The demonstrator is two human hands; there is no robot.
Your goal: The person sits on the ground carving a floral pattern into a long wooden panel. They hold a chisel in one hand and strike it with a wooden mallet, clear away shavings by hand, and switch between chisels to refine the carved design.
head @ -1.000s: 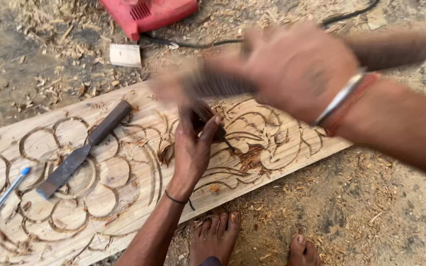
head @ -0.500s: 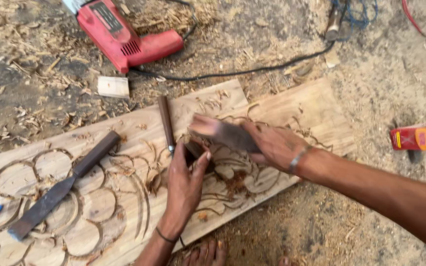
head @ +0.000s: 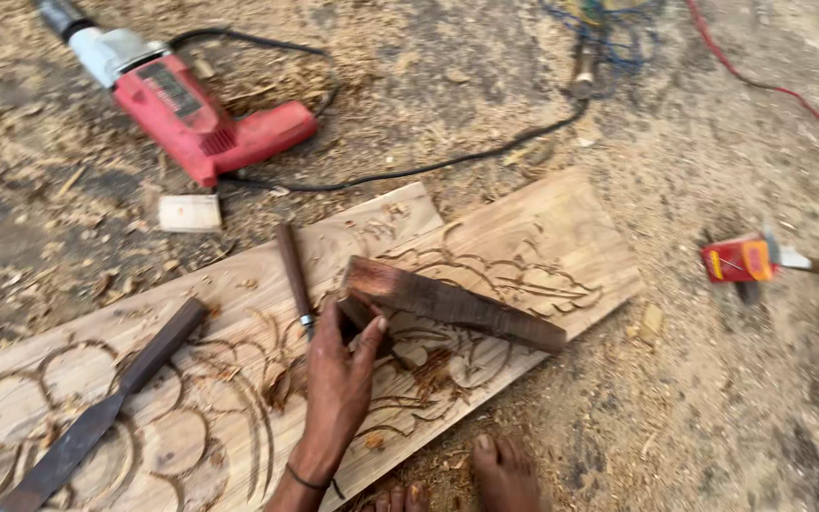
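- Left hand (head: 338, 379) comes up from six o'clock, fingers clenched round a short dark-handled chisel (head: 364, 318), its tip set into the carved grooves.
- That's on the long pale wooden plank with cut scrolls and circles (head: 542, 237), flat on the sawdusty ground and running from eight o'clock to two o'clock.
- A dark rectangular wooden bar (head: 457, 305) lies slantwise at three o'clock of the chisel, its near end right at the handle's top. Whether it touches, I can't tell.
- Right hand is out of shot, so there's no telling its grip.
- Looks like the chisel-setting step: edge placed on a line. A strike would call for a steady handle and a square blow.
- A slim brown-handled gouge (head: 293, 270) rests at eleven o'clock of the hand, and a red electric drill (head: 191, 114) lies farther off, also at eleven.
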